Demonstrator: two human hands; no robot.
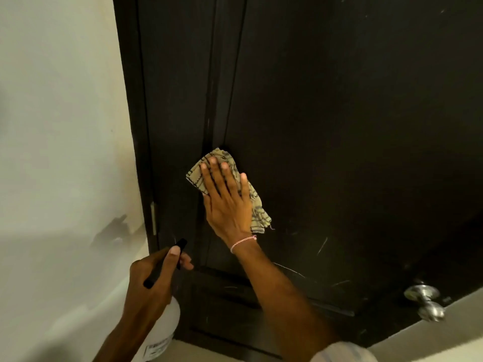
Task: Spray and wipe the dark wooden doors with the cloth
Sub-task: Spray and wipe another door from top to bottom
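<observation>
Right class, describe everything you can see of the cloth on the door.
The cloth is a thin, crumpled beige rag with dark grid lines and a frayed lower edge. It lies against the dark wooden door, at a vertical seam, pinned by the right hand, whose straight fingers press its middle. Its edges show around the hand.

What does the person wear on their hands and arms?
The right hand has a thin pink-and-white thread bracelet at its wrist, and a pale sleeve edge shows higher up that arm. The left hand shows no jewellery. Both forearms are bare.
</observation>
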